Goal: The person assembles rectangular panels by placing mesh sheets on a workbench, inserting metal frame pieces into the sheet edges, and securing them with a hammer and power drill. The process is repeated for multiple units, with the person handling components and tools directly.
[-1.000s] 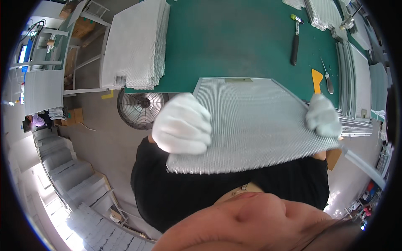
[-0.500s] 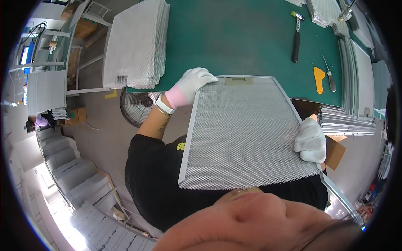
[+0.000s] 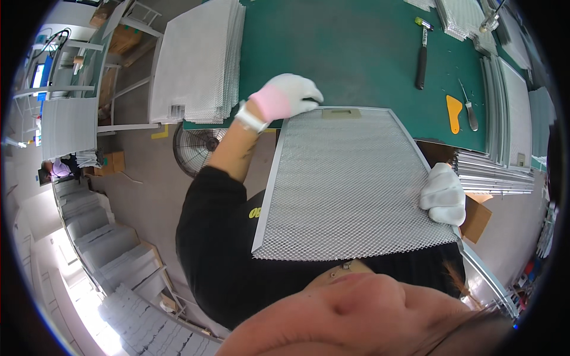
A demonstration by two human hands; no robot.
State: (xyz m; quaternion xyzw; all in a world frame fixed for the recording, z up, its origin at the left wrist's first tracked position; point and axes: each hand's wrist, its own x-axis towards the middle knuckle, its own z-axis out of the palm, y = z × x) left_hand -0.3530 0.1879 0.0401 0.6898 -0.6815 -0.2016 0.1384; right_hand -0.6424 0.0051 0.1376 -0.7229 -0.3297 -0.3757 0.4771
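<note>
A silver mesh filter panel (image 3: 350, 184) with a metal frame leans from the green table (image 3: 332, 47) toward my body. Its top edge, which has a beige latch plate (image 3: 341, 114), rests over the table's near edge. My left hand (image 3: 291, 97), gloved in white with a pink cuff, is just beyond the panel's top left corner. Its fingers are curved, with a gap between them and the thumb. My right hand (image 3: 444, 196), also gloved, is closed around the panel's right edge. Below it a metal frame strip (image 3: 490, 282) slants outward, away from the mesh.
A stack of mesh sheets (image 3: 196, 62) stands at the table's left. On the right lie a hammer (image 3: 422, 56), an orange scraper (image 3: 454, 113) and a screwdriver (image 3: 471, 113). Framed panels (image 3: 510, 113) stand beyond them. A floor fan (image 3: 196, 148) is below the table's left side.
My left hand has left its grip on the panel's top left corner and moved up and right along the top edge. My right hand keeps its hold; the panel has barely shifted.
</note>
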